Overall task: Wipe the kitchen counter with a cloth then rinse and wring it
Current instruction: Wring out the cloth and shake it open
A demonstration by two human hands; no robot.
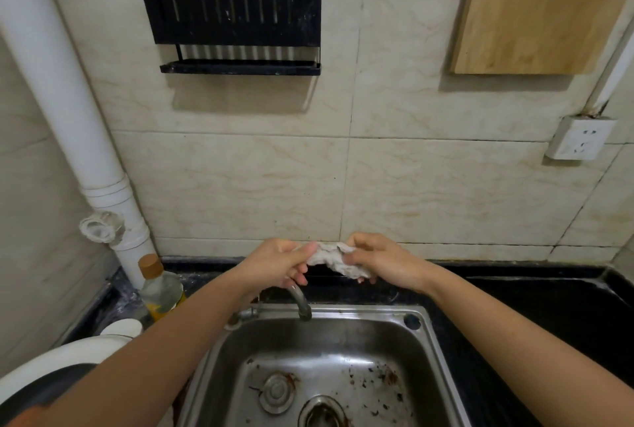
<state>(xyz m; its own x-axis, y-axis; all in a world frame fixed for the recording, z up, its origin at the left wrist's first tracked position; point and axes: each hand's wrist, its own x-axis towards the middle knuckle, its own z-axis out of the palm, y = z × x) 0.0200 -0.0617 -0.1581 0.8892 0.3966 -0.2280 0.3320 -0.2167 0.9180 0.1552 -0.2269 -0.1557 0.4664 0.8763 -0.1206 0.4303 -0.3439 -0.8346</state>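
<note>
You were wringing, I judge: left hand [279, 263] and right hand [382, 263] each clamped an end of the cloth [332, 259], over the tap [301, 303] at twelve o'clock of the sink [430, 334]. Next needed opposite twists.

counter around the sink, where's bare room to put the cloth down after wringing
The black counter right of the sink is bare, from the sink's rim to the tiled wall. Left of the sink is crowded: a bottle, a white container and a round appliance. The strip behind the tap is narrow, under the left hand and right hand gripping the cloth.
</note>
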